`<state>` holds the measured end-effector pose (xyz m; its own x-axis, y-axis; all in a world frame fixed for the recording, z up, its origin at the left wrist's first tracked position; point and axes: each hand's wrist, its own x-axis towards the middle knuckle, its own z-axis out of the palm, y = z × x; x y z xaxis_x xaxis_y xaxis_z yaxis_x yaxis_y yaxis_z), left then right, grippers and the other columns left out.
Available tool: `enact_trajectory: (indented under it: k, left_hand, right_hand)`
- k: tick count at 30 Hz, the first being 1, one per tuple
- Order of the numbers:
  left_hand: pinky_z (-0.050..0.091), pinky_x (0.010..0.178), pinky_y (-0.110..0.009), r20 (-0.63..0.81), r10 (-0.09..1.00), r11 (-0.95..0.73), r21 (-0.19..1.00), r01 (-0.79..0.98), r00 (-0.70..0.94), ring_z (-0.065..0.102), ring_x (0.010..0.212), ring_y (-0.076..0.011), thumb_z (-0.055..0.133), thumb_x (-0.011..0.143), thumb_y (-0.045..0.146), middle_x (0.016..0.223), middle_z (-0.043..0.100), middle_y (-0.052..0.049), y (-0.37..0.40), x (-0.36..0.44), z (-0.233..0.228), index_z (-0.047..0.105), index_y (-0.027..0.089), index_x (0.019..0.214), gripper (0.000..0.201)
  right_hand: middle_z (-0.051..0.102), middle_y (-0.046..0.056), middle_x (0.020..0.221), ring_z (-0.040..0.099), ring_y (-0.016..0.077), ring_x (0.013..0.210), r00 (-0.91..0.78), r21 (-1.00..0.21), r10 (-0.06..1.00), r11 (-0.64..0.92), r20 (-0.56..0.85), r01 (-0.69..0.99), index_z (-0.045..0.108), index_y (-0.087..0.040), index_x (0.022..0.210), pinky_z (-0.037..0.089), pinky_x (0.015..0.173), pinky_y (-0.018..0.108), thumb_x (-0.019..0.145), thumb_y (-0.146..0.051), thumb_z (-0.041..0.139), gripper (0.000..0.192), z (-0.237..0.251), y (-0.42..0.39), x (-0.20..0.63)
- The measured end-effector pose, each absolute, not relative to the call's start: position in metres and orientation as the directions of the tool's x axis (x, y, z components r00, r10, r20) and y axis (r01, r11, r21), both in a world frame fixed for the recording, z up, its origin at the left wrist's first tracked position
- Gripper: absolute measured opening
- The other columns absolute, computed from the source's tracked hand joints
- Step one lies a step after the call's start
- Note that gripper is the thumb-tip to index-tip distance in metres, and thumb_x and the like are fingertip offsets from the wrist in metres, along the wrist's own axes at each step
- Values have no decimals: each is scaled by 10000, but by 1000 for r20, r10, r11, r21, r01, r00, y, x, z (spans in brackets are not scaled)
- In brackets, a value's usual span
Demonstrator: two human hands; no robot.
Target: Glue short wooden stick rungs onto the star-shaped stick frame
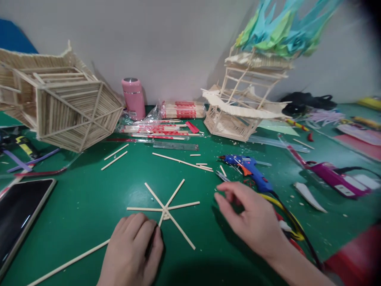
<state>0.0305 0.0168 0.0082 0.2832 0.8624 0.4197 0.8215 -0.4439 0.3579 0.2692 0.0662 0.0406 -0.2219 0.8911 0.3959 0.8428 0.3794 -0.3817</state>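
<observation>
A star of crossed wooden sticks [166, 208] lies flat on the green table [89, 198]. My left hand [132, 248] rests on the table at the star's near-left, fingers curled, fingertips touching the end of one stick. My right hand [251, 218] hovers to the right of the star, fingers loosely bent with nothing in them, just in front of a blue glue gun [250, 169] and its yellow and black cord [293, 222].
A large stick-built frame [62, 107] lies at the back left, a stick tower with paper cranes [247, 99] at the back right. A pink flask [133, 98], packs of chopsticks [166, 123], loose sticks [114, 157], a tablet [20, 214] and a purple tool [336, 178] surround the work.
</observation>
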Motion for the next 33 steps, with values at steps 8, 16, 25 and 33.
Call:
enact_trajectory:
  k: [8, 16, 25, 33]
  left_hand:
    - [448, 612, -273, 521, 791, -522, 299, 799, 322, 558, 681, -151, 440, 830, 137, 798, 582, -39, 20, 23, 9, 511, 191, 911, 121]
    - [446, 647, -285, 564, 763, -524, 253, 813, 316, 570, 728, -166, 449, 847, 165, 820, 593, -51, 21, 23, 9, 520, 175, 934, 113]
    - [421, 573, -269, 539, 774, -516, 232, 825, 333, 566, 625, -150, 429, 861, 157, 734, 609, -26, 23, 17, 4, 553, 181, 924, 141]
    - [401, 542, -276, 590, 769, -449, 223, 865, 247, 534, 587, -156, 401, 859, 136, 668, 579, -25, 27, 16, 11, 559, 162, 819, 166]
  right_hand:
    - [648, 42, 814, 595, 173, 704, -112, -117, 929, 163, 352, 980, 582, -194, 926, 443, 589, 261, 807, -282, 488, 175, 70, 113, 317]
    - [660, -3, 617, 607, 161, 574, -209, 63, 977, 206, 42, 977, 611, -201, 722, 322, 482, 234, 737, -135, 513, 119, 62, 139, 298]
    - [669, 46, 810, 622, 181, 716, -287, 127, 957, 280, 35, 952, 595, -169, 852, 405, 577, 264, 830, -166, 467, 130, 61, 145, 273]
    - [589, 52, 1053, 595, 172, 879, -514, 130, 850, 526, -116, 840, 550, -156, 1070, 500, 745, 374, 877, -298, 522, 242, 52, 167, 210]
